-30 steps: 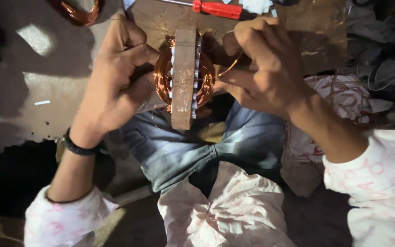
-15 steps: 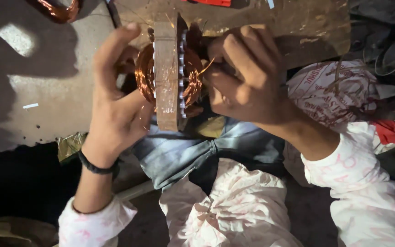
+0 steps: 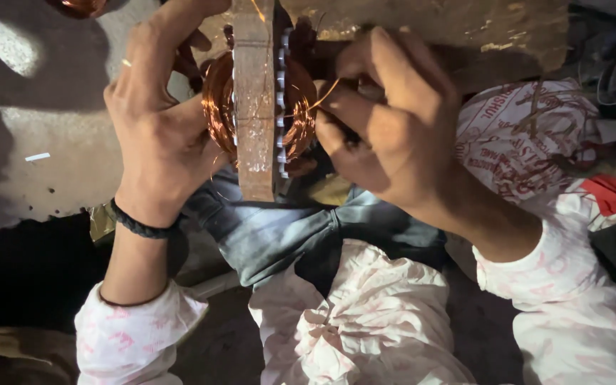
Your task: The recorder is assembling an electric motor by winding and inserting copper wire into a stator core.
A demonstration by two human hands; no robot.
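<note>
Seen from above, over the lap: a rusty motor stator (image 3: 254, 107) stood on edge, long axis running straight away from the body, copper coils (image 3: 217, 100) bulging to either side. Left hand (image 3: 158, 135) wrapped closed around the left coil, steadying the core. Right hand (image 3: 386, 121) just to the right, fingertips pinched shut on a loose strand of copper wire (image 3: 320, 94) leading off the right coil. Both hands equally near, stator held between them above blue trousers (image 3: 279, 228). Beyond, a worn wooden board (image 3: 429, 28); pale concrete floor (image 3: 44, 142) at left; a printed sack (image 3: 515, 142) at right. Dim room, patchy light.
</note>
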